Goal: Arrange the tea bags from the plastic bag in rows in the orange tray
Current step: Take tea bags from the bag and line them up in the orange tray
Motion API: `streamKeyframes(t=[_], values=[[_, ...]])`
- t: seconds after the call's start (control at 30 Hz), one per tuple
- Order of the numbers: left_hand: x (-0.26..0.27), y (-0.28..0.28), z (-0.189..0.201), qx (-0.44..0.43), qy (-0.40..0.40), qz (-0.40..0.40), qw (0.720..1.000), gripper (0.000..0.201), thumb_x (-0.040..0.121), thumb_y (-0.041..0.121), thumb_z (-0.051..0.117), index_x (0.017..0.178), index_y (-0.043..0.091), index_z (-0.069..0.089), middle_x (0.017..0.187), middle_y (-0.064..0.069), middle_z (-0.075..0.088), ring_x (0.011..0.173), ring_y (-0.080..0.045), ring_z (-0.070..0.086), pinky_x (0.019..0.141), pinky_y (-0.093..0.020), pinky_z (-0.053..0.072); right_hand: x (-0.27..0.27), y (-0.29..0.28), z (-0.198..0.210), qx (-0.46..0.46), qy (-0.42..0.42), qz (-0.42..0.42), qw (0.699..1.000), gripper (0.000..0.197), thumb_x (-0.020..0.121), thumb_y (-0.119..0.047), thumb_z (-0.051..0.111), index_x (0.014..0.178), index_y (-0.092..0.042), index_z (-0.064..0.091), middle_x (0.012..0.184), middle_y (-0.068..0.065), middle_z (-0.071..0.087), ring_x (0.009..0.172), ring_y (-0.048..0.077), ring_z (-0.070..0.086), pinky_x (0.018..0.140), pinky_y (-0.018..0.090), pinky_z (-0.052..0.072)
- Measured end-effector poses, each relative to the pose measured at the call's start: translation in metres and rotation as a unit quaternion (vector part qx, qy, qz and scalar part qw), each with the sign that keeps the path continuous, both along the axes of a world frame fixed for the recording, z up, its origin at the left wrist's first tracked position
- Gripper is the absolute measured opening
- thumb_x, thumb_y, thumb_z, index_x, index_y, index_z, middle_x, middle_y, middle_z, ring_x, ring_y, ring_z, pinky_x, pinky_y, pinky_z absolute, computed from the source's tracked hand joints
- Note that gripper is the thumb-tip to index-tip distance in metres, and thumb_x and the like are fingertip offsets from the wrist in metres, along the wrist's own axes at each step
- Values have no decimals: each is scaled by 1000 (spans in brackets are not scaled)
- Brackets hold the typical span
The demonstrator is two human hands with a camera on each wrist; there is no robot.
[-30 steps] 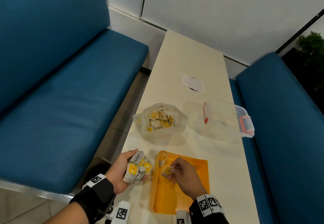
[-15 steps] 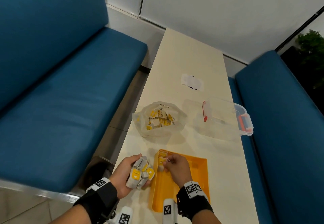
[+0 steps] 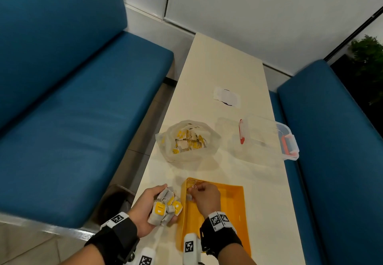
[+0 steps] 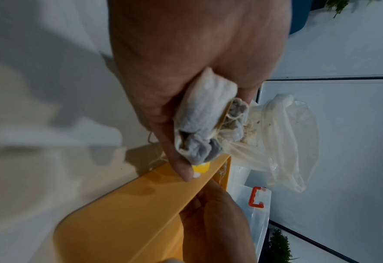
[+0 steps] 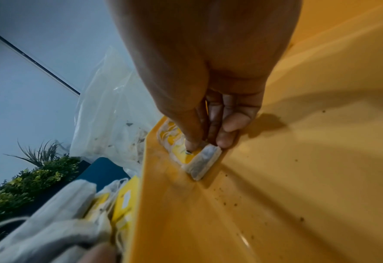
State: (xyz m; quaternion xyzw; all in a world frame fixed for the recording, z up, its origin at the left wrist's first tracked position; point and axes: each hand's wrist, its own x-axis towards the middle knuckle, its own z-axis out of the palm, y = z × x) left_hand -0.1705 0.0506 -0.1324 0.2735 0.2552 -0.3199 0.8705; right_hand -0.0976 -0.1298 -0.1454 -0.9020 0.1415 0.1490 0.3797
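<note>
The left hand (image 3: 145,208) grips a bunch of tea bags (image 3: 165,208) at the lower centre of the head view, just left of the orange tray (image 3: 232,208) on the table (image 3: 217,73). The right hand (image 3: 205,198) reaches into the tray's upper-left corner, its fingertips (image 5: 192,144) pinching a single tea bag (image 5: 205,162) set against the tray's left wall. Above the tray, mid-frame, lies the open plastic bag (image 3: 188,140) with more tea bags inside. To its right stands a clear container (image 3: 269,138).
</note>
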Motion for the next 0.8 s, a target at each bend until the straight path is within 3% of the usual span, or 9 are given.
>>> streamKeyframes(t=[0.2,0.3,0.37,0.43,0.57,0.7,0.8], values=[[3,10,12,13,0,29,999,45,99,41,51,79,5,68,80,-21,55,53,-30,48,62,-38,50,-8,-11,18,4,5,-5,1000,12,80,-22,73,71,-18,66,68,2,71,65,17,67,67,40,60],[8,13,19,24,26,59,998,38,97,39,55,84,7,72,90,-20,65,68,-32,64,65,-41,58,-20,-14,41,26,-84,96,992,18,84,-10,69,84,-26,63,83,-7,67,74,6,63,63,15,49],[11,12,23,20,30,60,998,38,96,39,57,84,7,73,91,-19,67,69,-32,65,64,-41,58,-29,-11,57,37,-148,219,964,26,85,-7,69,89,-31,62,92,-13,62,79,6,61,65,9,43],[14,11,27,12,29,53,998,37,93,40,58,89,5,70,93,-21,65,67,-32,63,65,-42,58,-34,-9,64,31,-175,319,931,21,86,-13,68,95,-32,63,97,-16,57,80,5,59,69,10,42],[16,8,30,8,31,35,999,38,97,41,55,98,4,64,87,-21,63,60,-32,61,67,-45,54,-29,-4,71,15,-180,387,904,9,92,-22,63,100,-25,64,100,-12,55,82,-1,54,76,21,48],[15,7,34,2,22,19,1000,37,98,41,52,90,6,63,76,-19,59,53,-30,59,62,-43,54,-23,-1,70,-9,-146,404,903,15,91,-15,65,104,-23,65,98,-15,51,82,0,52,77,17,44],[14,8,38,6,19,12,1000,43,99,42,52,87,5,71,82,-22,63,58,-31,60,60,-41,55,-24,-1,72,-7,-114,396,911,29,92,-13,65,116,-28,65,98,-15,49,84,-1,52,80,15,45]])
